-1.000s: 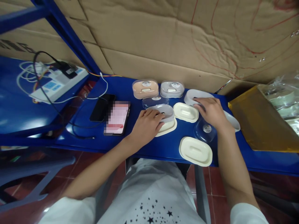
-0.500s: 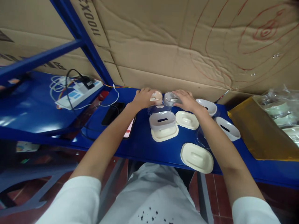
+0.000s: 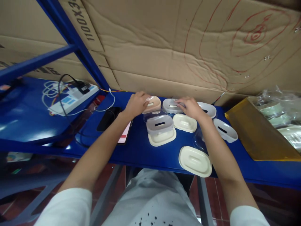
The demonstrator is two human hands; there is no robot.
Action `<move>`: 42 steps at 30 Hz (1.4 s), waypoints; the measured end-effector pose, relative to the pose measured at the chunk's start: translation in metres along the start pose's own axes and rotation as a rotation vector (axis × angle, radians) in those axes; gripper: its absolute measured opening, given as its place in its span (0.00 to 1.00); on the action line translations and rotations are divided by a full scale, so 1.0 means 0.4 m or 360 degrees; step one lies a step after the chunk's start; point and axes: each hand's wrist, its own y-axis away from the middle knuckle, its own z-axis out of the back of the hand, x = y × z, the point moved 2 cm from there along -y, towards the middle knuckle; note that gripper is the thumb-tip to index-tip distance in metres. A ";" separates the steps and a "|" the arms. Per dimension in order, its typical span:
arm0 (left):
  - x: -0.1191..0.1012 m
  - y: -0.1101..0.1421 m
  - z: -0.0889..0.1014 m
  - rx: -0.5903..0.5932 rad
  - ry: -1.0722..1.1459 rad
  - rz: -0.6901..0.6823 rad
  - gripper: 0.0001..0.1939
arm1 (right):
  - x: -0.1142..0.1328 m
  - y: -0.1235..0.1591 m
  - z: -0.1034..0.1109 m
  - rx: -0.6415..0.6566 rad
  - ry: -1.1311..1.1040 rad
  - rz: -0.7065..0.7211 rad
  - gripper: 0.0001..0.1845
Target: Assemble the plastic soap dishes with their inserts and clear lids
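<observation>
My left hand [image 3: 135,104] is curled round the peach soap box [image 3: 152,103] at the back of the blue shelf [image 3: 141,147]. My right hand [image 3: 191,107] grips the grey soap box [image 3: 171,106] beside it. In front of them stands a grey slotted insert on a cream tray [image 3: 161,129]. A clear lid [image 3: 152,113] lies just behind it. More cream trays lie at the middle [image 3: 185,122] and at the front edge [image 3: 195,161]. Two white slotted inserts [image 3: 225,130] lie to the right.
A phone [image 3: 108,118] and a second phone under my left forearm lie at the left. A power strip [image 3: 70,99] with cables sits on the left shelf. A brown box [image 3: 258,135] with plastic-bagged parts stands at the right. Cardboard lines the back.
Both hands left the parts near the front and reached back to the two closed soap boxes. They now draw the boxes slightly toward me. The camera tilted up.
</observation>
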 end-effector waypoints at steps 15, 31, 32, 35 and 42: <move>-0.079 -0.021 -0.049 0.0063 0.0012 -0.0114 0.14 | 0.085 -0.033 -0.082 0.0196 0.0212 -0.0071 0.15; -0.101 -0.024 -0.047 -0.0227 0.0524 -0.0369 0.18 | -0.011 0.013 0.037 -0.0132 0.0070 -0.0292 0.22; -0.114 -0.007 -0.041 -0.0197 0.0515 -0.0411 0.20 | -0.016 0.021 0.037 -0.0150 0.0065 -0.0283 0.21; -0.167 0.077 -0.014 -0.0070 0.0402 -0.0555 0.21 | -0.021 0.043 0.023 -0.0115 0.0041 -0.0203 0.19; -0.232 0.228 0.004 0.0149 0.0119 -0.0488 0.26 | 0.028 0.165 0.086 -0.0204 -0.0146 -0.0047 0.21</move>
